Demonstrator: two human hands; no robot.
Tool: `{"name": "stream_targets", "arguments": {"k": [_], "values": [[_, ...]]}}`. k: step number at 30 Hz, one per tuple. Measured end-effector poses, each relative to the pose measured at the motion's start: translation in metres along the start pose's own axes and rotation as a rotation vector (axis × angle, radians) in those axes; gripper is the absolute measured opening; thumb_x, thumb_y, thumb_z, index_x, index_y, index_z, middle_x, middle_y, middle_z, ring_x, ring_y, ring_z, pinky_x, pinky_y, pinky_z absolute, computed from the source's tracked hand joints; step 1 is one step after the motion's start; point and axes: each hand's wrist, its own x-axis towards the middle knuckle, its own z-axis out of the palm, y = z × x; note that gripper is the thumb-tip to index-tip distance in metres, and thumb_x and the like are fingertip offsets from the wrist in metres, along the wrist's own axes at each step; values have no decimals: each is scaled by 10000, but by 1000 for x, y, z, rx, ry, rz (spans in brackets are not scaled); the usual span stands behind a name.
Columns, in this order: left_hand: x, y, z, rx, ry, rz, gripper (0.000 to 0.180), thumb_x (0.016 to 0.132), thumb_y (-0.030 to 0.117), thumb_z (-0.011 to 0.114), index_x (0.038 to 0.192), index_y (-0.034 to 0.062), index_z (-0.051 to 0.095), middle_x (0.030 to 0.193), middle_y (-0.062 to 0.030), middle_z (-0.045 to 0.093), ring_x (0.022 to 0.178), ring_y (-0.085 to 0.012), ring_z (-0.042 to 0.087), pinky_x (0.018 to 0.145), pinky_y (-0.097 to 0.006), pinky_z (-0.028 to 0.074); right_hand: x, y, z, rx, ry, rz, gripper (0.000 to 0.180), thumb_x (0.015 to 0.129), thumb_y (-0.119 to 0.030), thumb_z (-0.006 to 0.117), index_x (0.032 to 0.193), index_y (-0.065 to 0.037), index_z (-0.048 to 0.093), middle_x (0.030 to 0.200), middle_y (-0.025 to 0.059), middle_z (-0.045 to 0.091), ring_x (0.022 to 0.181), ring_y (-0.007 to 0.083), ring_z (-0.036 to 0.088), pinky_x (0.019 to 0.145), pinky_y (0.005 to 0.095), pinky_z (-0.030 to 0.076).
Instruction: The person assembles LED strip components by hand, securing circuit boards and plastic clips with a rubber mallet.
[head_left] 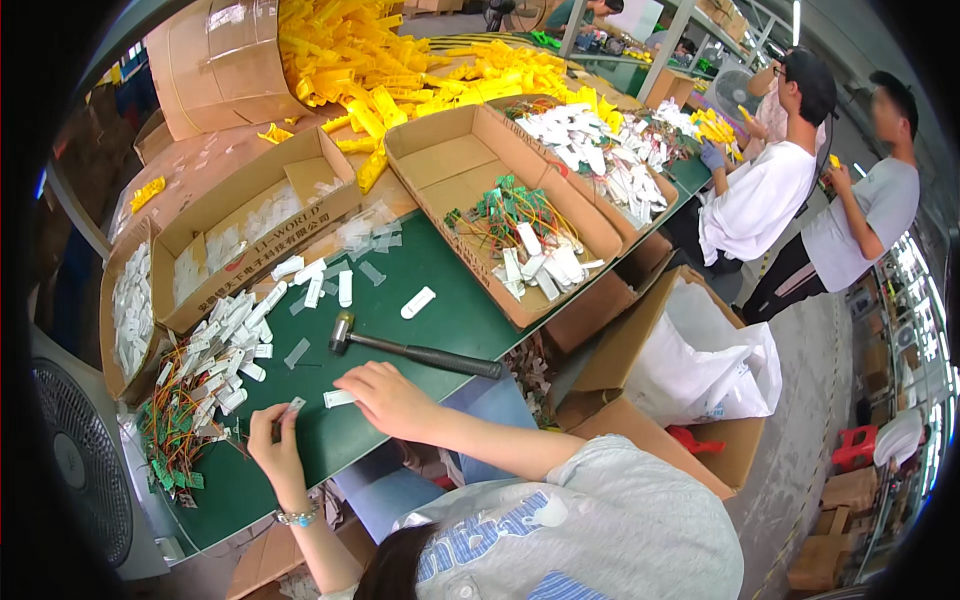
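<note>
You're at the stage of handling small parts by hand over the green tabletop (pixel 440 325), judging by how both hands sit low above it between the loose pieces. Your left hand (pixel 275 440) has its grip closed to a narrow pinch, thumb and fingertips meeting on 1 small pale plastic piece (pixel 296 405), held just above the surface. Your right hand (pixel 385 398) is curled, its fingertips at the right end of 1 white casing (pixel 338 398) that lies near the tabletop's front edge; the thumb is hidden, so I can't tell whether that grip has hold of the casing or only rests against it. Just beyond your right hand lies the hammer (pixel 425 353), its metal head to the left and its dark handle slanting right, with neither hand on it. Left of the hammer is the heap of white casings (pixel 225 340), and green circuit boards (pixel 165 430) with tangled wires lie at that heap's near end. The next move, as I judge it, calls for a steady left pinch and a firm, level right hold on the casing, since the piece looks small enough to slip. Keep your right forearm clear of the hammer handle, which could swing if nudged.
</note>
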Motion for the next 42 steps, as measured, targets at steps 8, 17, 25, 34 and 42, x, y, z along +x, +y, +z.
{"name": "stream_targets", "arguments": {"k": [8,17,25,34,42], "values": [[-14,29,16,-69,-116,-89,95,811,-53,695,902,-28,710,889,-138,694,835,-265,665,770,-334,516,5,5,-2,121,1,34,519,723,51,639,1232,16,544,1179,197,592,1116,398,564,951,473,458],[-18,44,25,-107,-199,-193,120,835,-7,705,953,-11,682,886,-95,641,745,-193,608,673,-292,489,8,8,-23,196,-187,74,585,753,42,687,1311,-53,542,1221,153,586,1124,373,570,959,447,463],[-18,39,36,99,-174,-22,104,805,10,712,897,10,663,886,-105,618,836,-274,609,724,-366,500,8,4,-24,205,-229,74,445,781,44,673,1211,-59,629,1178,105,614,1115,324,575,961,422,464],[-19,38,41,65,-162,-95,112,790,26,737,874,11,665,875,-108,624,855,-295,615,753,-379,505,6,5,-24,101,-213,-3,344,788,46,665,1121,-38,673,1154,84,629,1037,301,586,915,410,475],[-20,47,16,262,-172,95,73,798,12,691,871,11,686,932,-83,664,876,-291,609,781,-395,505,1,6,-21,30,-178,-123,384,713,39,671,1081,-65,702,1127,69,650,984,277,585,892,413,470]]}}
